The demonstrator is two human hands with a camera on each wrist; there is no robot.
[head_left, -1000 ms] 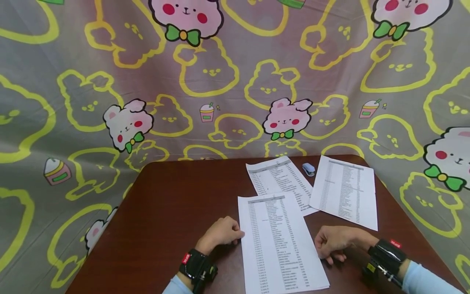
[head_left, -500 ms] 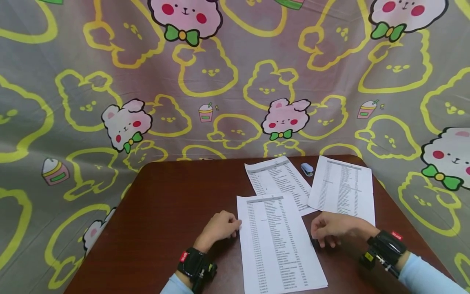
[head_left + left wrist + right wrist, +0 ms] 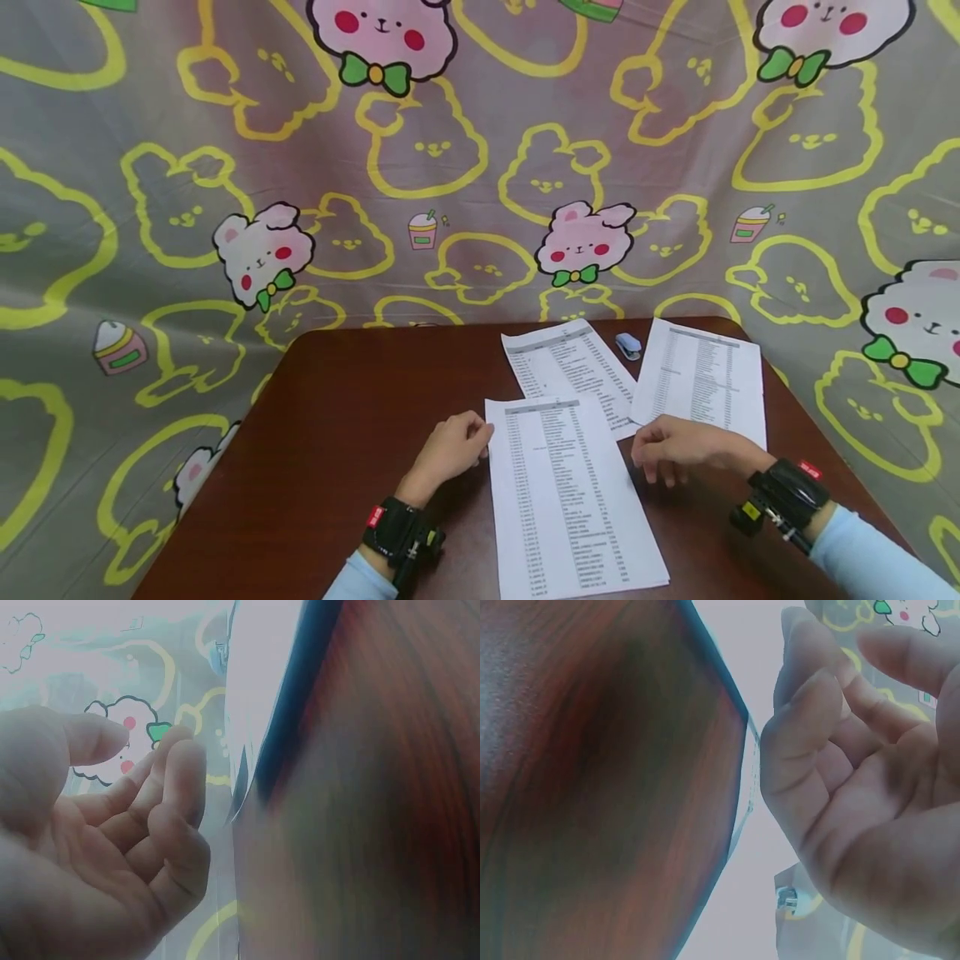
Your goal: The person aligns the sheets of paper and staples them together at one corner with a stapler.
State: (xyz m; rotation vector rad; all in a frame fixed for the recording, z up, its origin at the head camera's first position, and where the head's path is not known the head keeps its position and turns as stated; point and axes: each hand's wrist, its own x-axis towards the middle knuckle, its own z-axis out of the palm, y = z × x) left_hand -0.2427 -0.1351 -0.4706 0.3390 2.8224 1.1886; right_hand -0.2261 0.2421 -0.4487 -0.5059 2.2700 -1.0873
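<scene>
Brown tabletop bears the nearest sheet, long axis pointing away.

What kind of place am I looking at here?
Probably a makeshift paperwork spot, though the room itself can't be seen. Printed sheets and what looks like a small stapler lie on a brown table, with a cartoon-patterned cloth hung behind it.

The table is showing smooth wood grain with a soft shine. The papers are looking thin and matt. The wall cloth is hanging with soft creases. The sleeves are looking like cloth. The wrist boxes are shining like plastic. The stapler, tiny here, is maybe showing plastic and metal.
</scene>
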